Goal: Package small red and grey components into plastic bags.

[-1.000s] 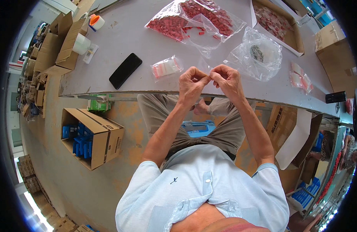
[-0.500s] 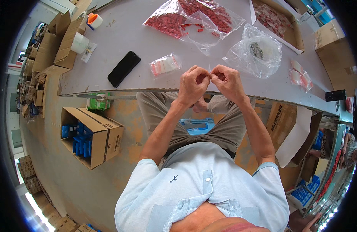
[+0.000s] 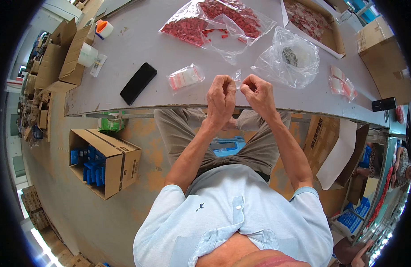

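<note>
Above the table's near edge, my left hand [image 3: 221,99] is closed in a pinch on a small clear plastic bag [image 3: 238,75], which pokes up between my two hands. Just to the right, my right hand [image 3: 260,94] has its thumb and fingers pressed together close to the bag; whatever is in them is too small to make out. Left of my hands lies a clear packet of white bags with red stripes [image 3: 186,77]. Beyond them is a large clear bag of small red pieces [image 3: 187,30]. An opened clear bag holding thin dark metal-like pieces [image 3: 290,57] sits to the right.
A black phone [image 3: 138,83] lies left on the table [image 3: 170,100]. Tape rolls [image 3: 104,29] and an open carton [image 3: 72,58] stand at the left end. A shallow box of small packets [image 3: 310,22] is far right, near more striped bags [image 3: 342,83]. A carton of blue packs [image 3: 105,162] stands on the floor.
My hands have drawn slightly apart and the left has turned more upright. The small clear bag shows more plainly between them. The whole view has shifted a little.
</note>
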`<action>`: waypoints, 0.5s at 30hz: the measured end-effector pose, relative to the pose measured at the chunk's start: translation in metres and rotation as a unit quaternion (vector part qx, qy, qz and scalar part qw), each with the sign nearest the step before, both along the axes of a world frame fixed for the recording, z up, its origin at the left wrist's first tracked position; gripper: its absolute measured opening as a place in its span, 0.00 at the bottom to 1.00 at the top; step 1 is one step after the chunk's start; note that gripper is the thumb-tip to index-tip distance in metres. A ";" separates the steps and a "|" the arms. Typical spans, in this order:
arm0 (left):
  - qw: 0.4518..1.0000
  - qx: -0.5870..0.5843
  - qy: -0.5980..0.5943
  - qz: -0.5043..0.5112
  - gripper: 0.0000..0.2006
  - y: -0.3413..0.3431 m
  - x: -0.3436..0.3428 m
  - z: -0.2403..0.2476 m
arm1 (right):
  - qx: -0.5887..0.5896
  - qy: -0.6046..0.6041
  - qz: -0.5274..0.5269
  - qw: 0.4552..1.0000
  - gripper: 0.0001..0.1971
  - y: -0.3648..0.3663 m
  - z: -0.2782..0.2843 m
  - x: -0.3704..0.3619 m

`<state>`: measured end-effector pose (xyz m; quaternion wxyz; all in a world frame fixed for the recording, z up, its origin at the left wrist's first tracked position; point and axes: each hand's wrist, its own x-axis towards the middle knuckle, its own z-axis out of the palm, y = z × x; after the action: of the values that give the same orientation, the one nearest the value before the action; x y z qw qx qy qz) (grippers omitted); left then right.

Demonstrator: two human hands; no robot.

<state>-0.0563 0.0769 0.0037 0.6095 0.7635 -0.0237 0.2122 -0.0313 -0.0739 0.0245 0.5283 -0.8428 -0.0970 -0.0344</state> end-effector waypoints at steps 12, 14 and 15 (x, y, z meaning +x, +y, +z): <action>0.985 -0.080 0.138 -0.061 0.05 -0.001 0.003 -0.004 | -0.003 -0.038 -0.048 0.998 0.06 0.001 -0.006 -0.003; 0.984 -0.070 0.146 -0.074 0.05 0.000 0.004 -0.006 | 0.001 -0.040 -0.048 0.998 0.07 0.001 -0.007 -0.007; 0.983 -0.056 0.157 -0.073 0.05 0.001 0.004 -0.006 | 0.010 -0.051 -0.046 0.998 0.06 0.002 -0.007 -0.009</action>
<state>-0.0519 0.0782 -0.0018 0.6611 0.7484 0.0287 0.0461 -0.0403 -0.0719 0.0173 0.5293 -0.8379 -0.0850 -0.1026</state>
